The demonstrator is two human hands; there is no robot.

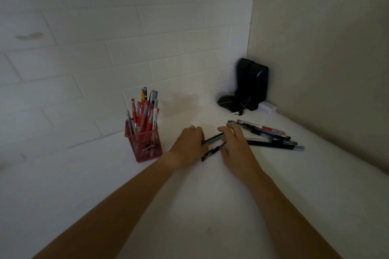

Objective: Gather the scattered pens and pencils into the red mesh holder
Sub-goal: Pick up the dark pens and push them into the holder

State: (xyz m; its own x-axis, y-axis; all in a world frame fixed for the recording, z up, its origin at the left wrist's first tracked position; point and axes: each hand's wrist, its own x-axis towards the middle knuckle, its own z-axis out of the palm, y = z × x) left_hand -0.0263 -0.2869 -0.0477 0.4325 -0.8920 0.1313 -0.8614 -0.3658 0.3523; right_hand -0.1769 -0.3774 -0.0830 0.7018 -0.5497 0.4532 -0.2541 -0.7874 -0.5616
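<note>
Hands [190,145] [235,143] grip black pens [213,138]; pen lettering unreadable.

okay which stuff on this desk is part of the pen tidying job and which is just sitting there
Job: red mesh holder; loose pens; two black pens between left hand and right hand.
Lying about: black speakers; small white box.

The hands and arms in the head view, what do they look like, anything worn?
Both forearms are bare, with no sleeves in view. The left hand wears a light-coloured ring on one finger. The right hand shows no ring, watch or glove.
</note>
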